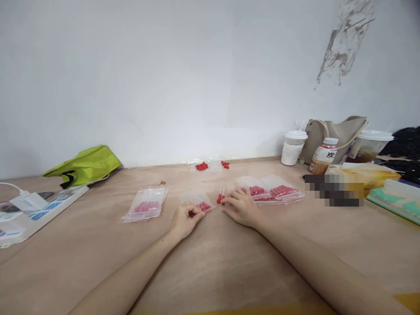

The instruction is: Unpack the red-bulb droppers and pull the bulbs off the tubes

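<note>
My left hand [186, 219] is closed, thumb and fingers pinching the near edge of a small clear zip bag [187, 199]. Inside that bag lie several thin clear tubes with red ends [204, 205]. My right hand [241, 206] hovers low over loose red-ended tubes [219, 198], fingers apart and bent, the fingertips at their red ends. Whether it touches them is hard to see. Right beside it, filled zip bags [282, 190] overlap in a pile, partly behind the hand. A stack of filled bags [146, 204] lies left of my left hand.
By the wall sit small red pieces [201, 166] on clear plastic. At left are a power strip [49, 216] and a yellow-green pouch [87, 164]. At right stand a lidded cup [294, 148], a bottle [324, 155], a beige bag [337, 131] and a green-edged box [397, 199].
</note>
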A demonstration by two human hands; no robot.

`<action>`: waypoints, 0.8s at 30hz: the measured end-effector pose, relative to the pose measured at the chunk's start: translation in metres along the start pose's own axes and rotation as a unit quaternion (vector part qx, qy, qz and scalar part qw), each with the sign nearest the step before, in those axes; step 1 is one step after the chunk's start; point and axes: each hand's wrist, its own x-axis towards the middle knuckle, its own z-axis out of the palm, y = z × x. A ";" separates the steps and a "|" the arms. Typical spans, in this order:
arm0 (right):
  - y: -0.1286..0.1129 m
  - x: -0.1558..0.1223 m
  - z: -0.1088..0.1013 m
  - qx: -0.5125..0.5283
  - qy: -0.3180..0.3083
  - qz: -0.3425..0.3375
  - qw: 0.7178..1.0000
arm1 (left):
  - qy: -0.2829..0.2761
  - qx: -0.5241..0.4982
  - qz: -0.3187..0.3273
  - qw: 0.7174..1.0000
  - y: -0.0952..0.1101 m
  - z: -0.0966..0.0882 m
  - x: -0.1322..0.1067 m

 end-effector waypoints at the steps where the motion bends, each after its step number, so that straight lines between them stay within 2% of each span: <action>1: -0.007 0.001 0.004 0.008 -0.003 -0.019 1.000 | 0.001 -0.004 -0.004 1.000 0.000 0.000 -0.001; 5: -0.027 0.005 0.017 0.023 0.008 -0.046 0.999 | -0.003 -0.023 -0.026 0.999 0.002 0.001 -0.002; 9: -0.030 0.007 0.019 0.016 0.015 -0.039 0.999 | -0.022 -0.017 -0.033 0.999 0.004 0.000 -0.003; 13: -0.029 0.009 0.019 0.004 0.003 -0.020 1.000 | -0.053 0.015 0.032 0.998 0.010 -0.003 -0.004; 18: -0.028 0.009 0.019 0.009 -0.002 -0.026 1.000 | -0.054 0.049 0.091 0.993 0.013 -0.002 -0.002; 24: -0.027 0.009 0.021 0.032 0.010 -0.045 0.998 | -0.026 0.011 0.053 0.998 0.006 0.002 0.001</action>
